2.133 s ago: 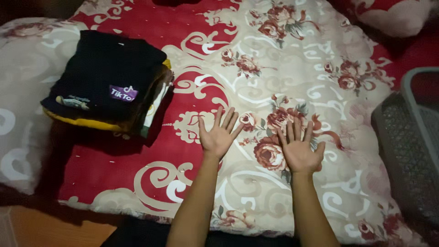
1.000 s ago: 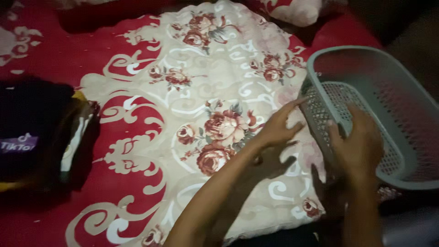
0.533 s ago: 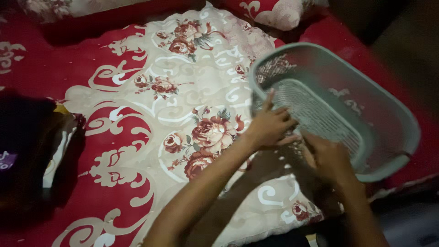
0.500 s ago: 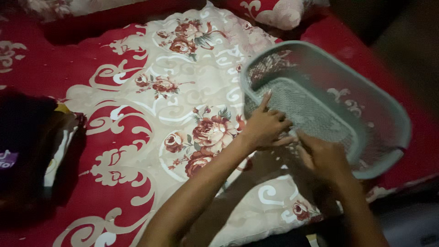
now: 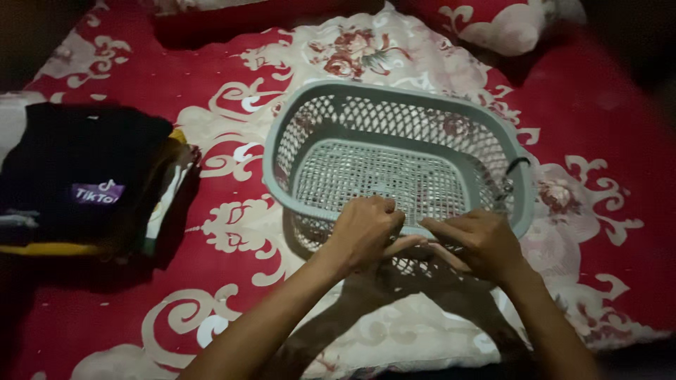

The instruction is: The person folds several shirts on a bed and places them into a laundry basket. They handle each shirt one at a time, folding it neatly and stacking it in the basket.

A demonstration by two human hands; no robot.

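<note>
Basket [image 5: 394,151] occupies bed [image 5: 598,127] centre. Folded clothes stack [image 5: 84,183] blocks left edge. Pillow [image 5: 514,24] at far right corner. Open passage: strip between stack and basket; right side.

The grey-green plastic basket [image 5: 394,158] sits upright on my red and cream floral bedspread, open side up and nothing in it. Its walls and floor are a pierced lattice under a smooth solid rim. A dark loop, maybe a handle, shows at its right end.
</note>
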